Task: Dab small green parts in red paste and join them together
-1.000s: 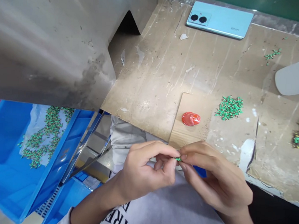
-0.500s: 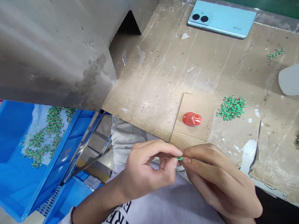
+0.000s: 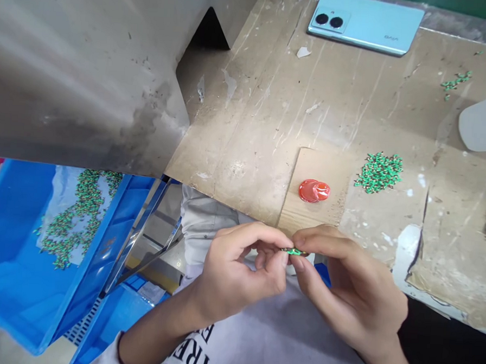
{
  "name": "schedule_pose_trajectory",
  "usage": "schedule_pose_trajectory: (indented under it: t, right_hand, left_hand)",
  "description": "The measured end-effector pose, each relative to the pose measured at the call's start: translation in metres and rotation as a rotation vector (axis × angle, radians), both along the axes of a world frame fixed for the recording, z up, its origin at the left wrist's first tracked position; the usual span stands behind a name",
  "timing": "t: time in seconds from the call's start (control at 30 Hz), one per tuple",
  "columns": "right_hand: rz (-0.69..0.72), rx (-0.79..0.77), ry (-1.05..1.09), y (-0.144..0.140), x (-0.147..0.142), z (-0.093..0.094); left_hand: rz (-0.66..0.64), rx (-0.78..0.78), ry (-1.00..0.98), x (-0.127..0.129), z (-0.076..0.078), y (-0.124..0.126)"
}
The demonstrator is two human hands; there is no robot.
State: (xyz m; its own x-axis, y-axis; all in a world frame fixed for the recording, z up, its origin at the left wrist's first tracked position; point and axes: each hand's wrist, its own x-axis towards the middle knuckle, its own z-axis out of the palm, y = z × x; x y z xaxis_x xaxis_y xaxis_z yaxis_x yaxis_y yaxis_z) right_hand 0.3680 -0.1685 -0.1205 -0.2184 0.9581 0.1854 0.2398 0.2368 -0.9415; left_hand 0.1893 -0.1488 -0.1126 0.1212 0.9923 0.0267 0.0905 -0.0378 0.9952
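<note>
Between the fingertips of both hands sits a tiny green piece with dark, metallic-looking ends (image 3: 293, 252); its exact kind is too small to make out. My left hand (image 3: 249, 264) pinches its left end between thumb and forefinger. From the other side, the thumb and forefinger of my right hand (image 3: 344, 274) close on its right end. Just beyond the hands, a small red cap-like object (image 3: 315, 191) lies on a cardboard piece (image 3: 323, 162). To its right, a pile of similar small green pieces (image 3: 378, 173) rests on the worn table covering.
A light blue phone (image 3: 365, 23) lies at the back. Several loose green pieces (image 3: 456, 80) are near a white rounded object (image 3: 484, 124). On the left are a metal housing (image 3: 81, 76) and a blue bin (image 3: 11, 257) holding more green pieces on a white sheet.
My right hand has turned and opened up its grip, so more of the green piece shows between the fingertips. The left hand stays nearly in place. The view has shifted slightly.
</note>
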Motion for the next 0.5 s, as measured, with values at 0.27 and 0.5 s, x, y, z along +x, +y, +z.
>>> schedule_pose_trajectory:
  t: [0.27,0.5]
  right_hand:
    - [-0.091,-0.224,0.069,-0.002,-0.008,0.010]
    - [-0.141,-0.350,0.221,0.002,-0.012,0.016]
  left_hand:
    - [0.021,0.203,0.127,0.001,-0.005,-0.002]
    - [-0.013,0.246,0.197,-0.001,0.000,-0.001]
